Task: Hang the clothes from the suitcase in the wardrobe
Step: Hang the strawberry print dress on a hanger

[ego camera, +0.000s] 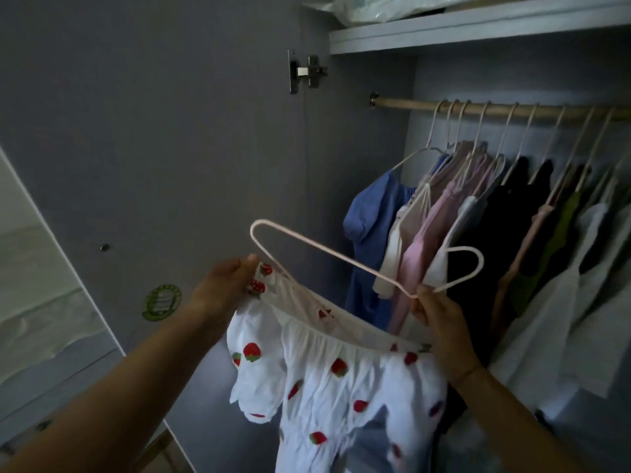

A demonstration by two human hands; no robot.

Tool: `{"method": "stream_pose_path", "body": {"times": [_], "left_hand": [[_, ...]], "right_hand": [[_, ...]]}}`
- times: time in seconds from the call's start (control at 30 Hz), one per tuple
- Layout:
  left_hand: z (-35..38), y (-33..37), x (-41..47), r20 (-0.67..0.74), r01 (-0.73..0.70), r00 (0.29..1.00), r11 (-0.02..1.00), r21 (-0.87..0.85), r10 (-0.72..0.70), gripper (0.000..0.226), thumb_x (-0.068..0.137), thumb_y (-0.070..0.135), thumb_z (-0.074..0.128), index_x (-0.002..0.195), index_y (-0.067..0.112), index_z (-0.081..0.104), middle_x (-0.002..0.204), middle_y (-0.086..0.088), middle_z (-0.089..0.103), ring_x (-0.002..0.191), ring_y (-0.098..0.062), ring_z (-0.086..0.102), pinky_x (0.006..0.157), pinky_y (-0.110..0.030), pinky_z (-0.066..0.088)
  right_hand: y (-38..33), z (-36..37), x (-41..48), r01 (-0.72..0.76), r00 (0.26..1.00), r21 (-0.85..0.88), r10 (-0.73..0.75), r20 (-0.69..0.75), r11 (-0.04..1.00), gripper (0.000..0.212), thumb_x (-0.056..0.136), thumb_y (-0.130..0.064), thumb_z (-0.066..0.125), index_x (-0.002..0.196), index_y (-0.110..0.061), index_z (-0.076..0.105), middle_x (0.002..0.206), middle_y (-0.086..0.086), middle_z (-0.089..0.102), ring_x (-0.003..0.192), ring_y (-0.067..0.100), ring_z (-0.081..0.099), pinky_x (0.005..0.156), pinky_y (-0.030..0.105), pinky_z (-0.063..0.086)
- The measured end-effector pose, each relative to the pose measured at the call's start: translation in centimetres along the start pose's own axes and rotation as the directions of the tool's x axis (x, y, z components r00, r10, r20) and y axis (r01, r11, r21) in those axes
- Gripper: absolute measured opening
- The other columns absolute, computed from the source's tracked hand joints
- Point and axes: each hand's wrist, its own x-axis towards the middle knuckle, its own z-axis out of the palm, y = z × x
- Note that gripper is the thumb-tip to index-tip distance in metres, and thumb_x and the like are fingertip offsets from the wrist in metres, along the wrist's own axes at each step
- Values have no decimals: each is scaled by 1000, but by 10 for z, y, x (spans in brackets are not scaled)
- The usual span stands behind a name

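Hanger [341, 258], pale pink wire, was held up in front of the open wardrobe [375, 165], not yet on the rail [403, 104]. Right hand [440, 322] had fingers curled tight on the hanger just below its hook. Left hand [225, 285] pinched the waistband of the strawberry-print garment [324, 380], thumb on top, with the other fingers hidden behind the cloth. The garment was white with red strawberries and hung crumpled below both hands, between them and low in front of the wardrobe opening. The hanger's lower arm appeared to run into the waistband on the left side, but the far side by the right wrist was too unclear to call.

Progress, as a judgement: well along. A full row of hung clothes [444, 216] was on the rail, with a blue top [372, 213] at the left end and pale, pink, black, green and white pieces to its right. Which of these came from the suitcase could not be told, and the suitcase was not in view, so the remaining count was unknown.

Left for this item: seat the waistband properly on the hanger, then hook it on the rail. The bare stretch of rail left of the blue top looked like the likely spot.

Shelf [478, 32] above the rail held plastic bags [375, 8]. Door [170, 131] stood open at left, with a green sticker [161, 302] on it.
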Motion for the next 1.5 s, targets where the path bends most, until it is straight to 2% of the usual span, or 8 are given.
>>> {"method": "stream_pose_path", "body": {"times": [0.2, 0.33, 0.4, 0.6, 1.1, 1.3, 1.43, 1.5], "left_hand": [[3, -9, -1, -102, 69, 992, 995, -70, -76, 30, 93, 32, 57, 82, 6, 68, 89, -20, 71, 89, -38, 67, 86, -49, 54], [9, -14, 2, -95, 90, 991, 992, -90, -99, 29, 92, 30, 58, 76, 7, 66, 73, -9, 71, 68, -20, 67, 57, -24, 52], [9, -12, 2, -94, 74, 992, 993, -91, -83, 29, 92, 28, 58, 72, 8, 65, 59, -2, 68, 55, -13, 64, 47, -18, 47], [3, -4, 5, -87, 25, 996, 999, -33, -28, 35, 91, 35, 57, 82, 4, 69, 72, -12, 68, 68, -24, 62, 62, -30, 48], [-8, -8, 6, -38, 18, 999, 995, 99, -15, 37, 87, 35, 64, 85, -1, 72, 84, -18, 72, 74, -27, 65, 72, -34, 53], [-13, -12, 9, -29, 78, 997, 993, 85, -76, 36, 87, 32, 64, 86, -3, 71, 87, -18, 73, 72, -24, 67, 63, -27, 53], [-9, -11, 9, -41, 103, 994, 994, 41, -101, 34, 86, 34, 66, 85, 0, 72, 87, -15, 73, 81, -28, 69, 70, -29, 54], [-7, -9, 10, -55, 107, 993, 994, 25, -105, 33, 86, 34, 65, 83, 2, 71, 86, -15, 73, 80, -27, 69, 69, -28, 54]], "right_hand": [[0, -30, -3, -3, 998, 2, 3, -62, 1000, 36, 98, -19, 43, 65, -11, 50, 49, -12, 51, 51, -1, 46, 65, 25, 39], [-7, -33, -3, -29, 996, 177, 43, -76, 984, 36, 84, -45, 51, 60, -20, 62, 54, -13, 55, 57, -2, 52, 69, 20, 46], [-6, -31, -7, -16, 999, 79, 18, -26, 997, 36, 91, -33, 50, 59, -21, 62, 53, -12, 56, 55, -3, 52, 68, 21, 45], [2, -29, -10, 4, 1000, -177, 1, 27, 984, 31, 97, -12, 44, 70, -8, 57, 68, 9, 55, 55, -3, 54, 55, 4, 42], [5, -36, 9, -8, 1000, -188, 9, 6, 982, 36, 98, -19, 44, 66, -7, 54, 58, 0, 53, 54, 6, 49, 59, 16, 43], [8, -42, 4, -106, 994, -37, 105, -11, 994, 59, 53, -81, 61, 58, -23, 62, 55, -9, 54, 61, 7, 52, 67, 26, 46], [8, -38, -3, -85, 996, -29, 85, 1, 996, 41, 89, -45, 53, 65, -11, 54, 50, -13, 53, 54, -1, 50, 74, 29, 42], [9, -39, -6, -89, 996, -15, 89, -4, 996, 57, 69, -69, 62, 67, -12, 57, 55, -10, 57, 58, 1, 55, 69, 22, 49]]}}
